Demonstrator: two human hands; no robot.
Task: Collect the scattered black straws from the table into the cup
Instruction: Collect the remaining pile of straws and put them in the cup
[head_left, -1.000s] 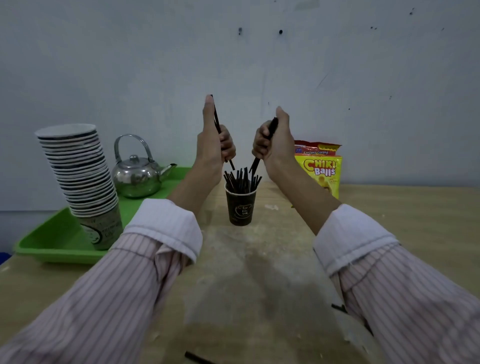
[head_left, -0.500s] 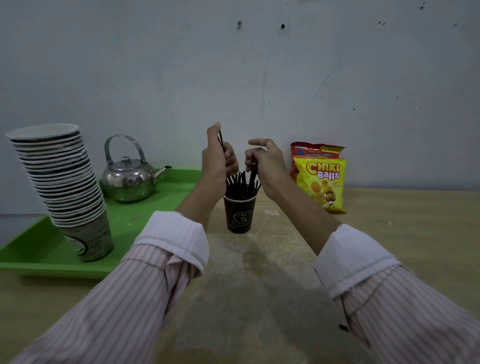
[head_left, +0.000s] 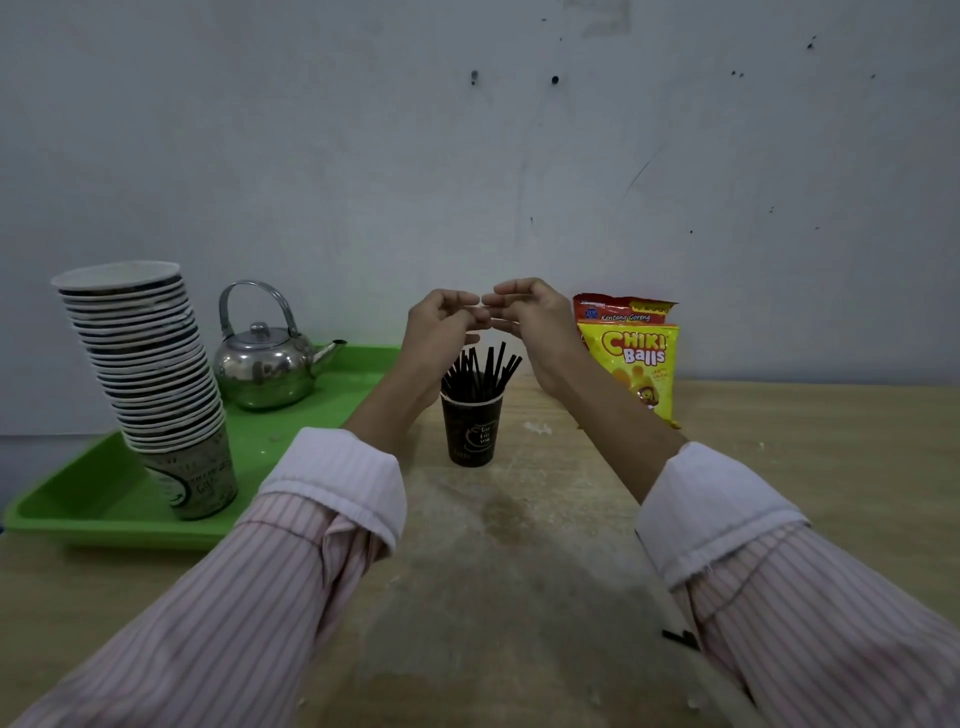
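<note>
A dark paper cup (head_left: 471, 430) stands in the middle of the wooden table (head_left: 779, 467), with several black straws (head_left: 480, 371) sticking up out of it. Both hands hover just above the straw tips. My left hand (head_left: 440, 325) has loosely curled fingers and holds nothing. My right hand (head_left: 530, 317) is likewise relaxed and holds nothing, its fingertips almost meeting those of the left. One loose black straw (head_left: 680, 638) lies on the table at the lower right, partly hidden by my right sleeve.
A green tray (head_left: 104, 499) at the left holds a tall stack of paper cups (head_left: 150, 384) and a steel kettle (head_left: 267, 358). Snack bags (head_left: 631, 353) lean on the wall right of the cup.
Both hands came down to the cup and let go of the straws they held; the straws now stand in the cup. The camera view dropped slightly.
</note>
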